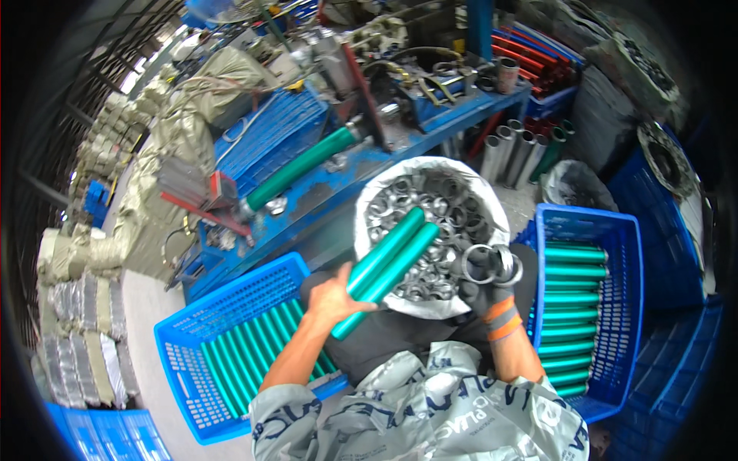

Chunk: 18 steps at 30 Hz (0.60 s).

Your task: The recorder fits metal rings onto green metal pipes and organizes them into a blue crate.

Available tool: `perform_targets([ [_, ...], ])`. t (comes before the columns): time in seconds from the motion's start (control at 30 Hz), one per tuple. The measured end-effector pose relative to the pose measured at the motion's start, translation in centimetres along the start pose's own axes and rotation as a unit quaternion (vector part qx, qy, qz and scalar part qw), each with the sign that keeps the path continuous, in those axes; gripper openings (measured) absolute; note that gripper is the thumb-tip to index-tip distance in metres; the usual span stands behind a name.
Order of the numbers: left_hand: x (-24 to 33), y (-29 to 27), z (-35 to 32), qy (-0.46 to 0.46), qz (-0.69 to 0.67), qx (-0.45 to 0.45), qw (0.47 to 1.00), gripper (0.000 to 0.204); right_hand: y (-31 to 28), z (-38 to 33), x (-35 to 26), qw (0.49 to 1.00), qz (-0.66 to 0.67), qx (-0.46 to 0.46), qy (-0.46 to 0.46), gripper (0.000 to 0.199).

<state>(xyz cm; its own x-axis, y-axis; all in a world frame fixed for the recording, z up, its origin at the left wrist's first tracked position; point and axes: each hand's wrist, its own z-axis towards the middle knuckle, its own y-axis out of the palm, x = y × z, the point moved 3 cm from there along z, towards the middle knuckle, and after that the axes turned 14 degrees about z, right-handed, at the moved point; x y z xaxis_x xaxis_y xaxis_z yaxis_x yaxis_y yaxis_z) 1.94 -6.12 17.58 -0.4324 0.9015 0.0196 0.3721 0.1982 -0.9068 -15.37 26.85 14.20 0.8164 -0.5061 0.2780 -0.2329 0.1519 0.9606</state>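
Head view, looking down: the left hand (332, 298) has its fingers wrapped around the low end of two green tubes (388, 261), and their long axis runs up and to the right over a white sack of metal rings (430, 211). The right hand (486, 286), in a dark glove with an orange cuff, pinches a couple of metal rings (492, 263) just beside the tubes' upper half, so it's the nearer one to that end. A blue crate (231, 338) on the left and another blue crate (588, 307) on the right both hold more green tubes. Wrapped grey bundles (84, 346) are stacked far left.
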Motion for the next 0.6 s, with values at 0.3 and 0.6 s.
perform_targets([
  [0.3,-4.6,-4.1,-5.5,0.055,-0.356,0.205,0.91,0.089,1.7,1.8,2.0,0.998,-0.013,-0.064,0.021,0.102],
  [0.6,-1.7,-11.7,-9.7,0.018,-0.062,0.261,0.963,0.059,3.8,3.7,1.8,0.966,-0.253,-0.021,-0.042,0.112],
])
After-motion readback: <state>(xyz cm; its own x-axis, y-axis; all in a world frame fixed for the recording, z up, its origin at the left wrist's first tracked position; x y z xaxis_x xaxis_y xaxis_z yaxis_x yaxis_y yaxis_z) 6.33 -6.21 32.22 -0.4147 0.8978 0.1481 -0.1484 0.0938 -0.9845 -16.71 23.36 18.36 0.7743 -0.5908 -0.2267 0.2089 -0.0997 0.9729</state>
